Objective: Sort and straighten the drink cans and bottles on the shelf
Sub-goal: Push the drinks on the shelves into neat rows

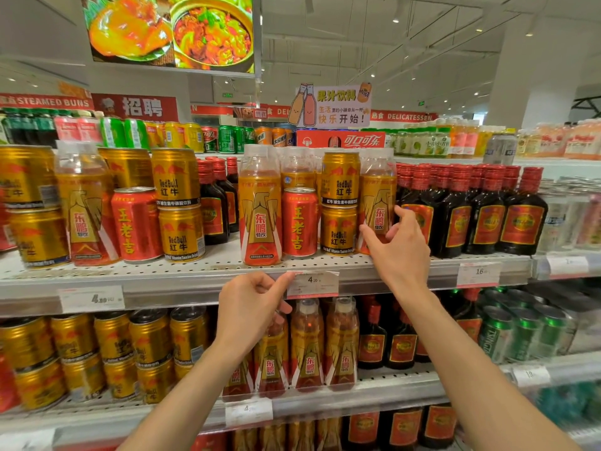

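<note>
On the middle shelf (195, 271) stand mixed drinks: an orange bottle (260, 219), a red can (299, 222), two stacked gold cans (340, 206) and another orange bottle (377, 203). My right hand (401, 245) reaches up to that right-hand orange bottle, with its thumb on the label and its fingers spread at the bottle's right side. My left hand (250, 307) is lower, at the shelf's front rail. Its fingers are curled, and its index finger and thumb pinch the left end of a white price tag (313, 283).
Dark bottles with red caps (471, 213) fill the shelf right of my right hand. More gold cans (179, 203), a red can (136, 226) and an orange bottle (86, 209) stand to the left. The lower shelf holds gold cans (113, 349), orange bottles (307, 346) and green cans (527, 333).
</note>
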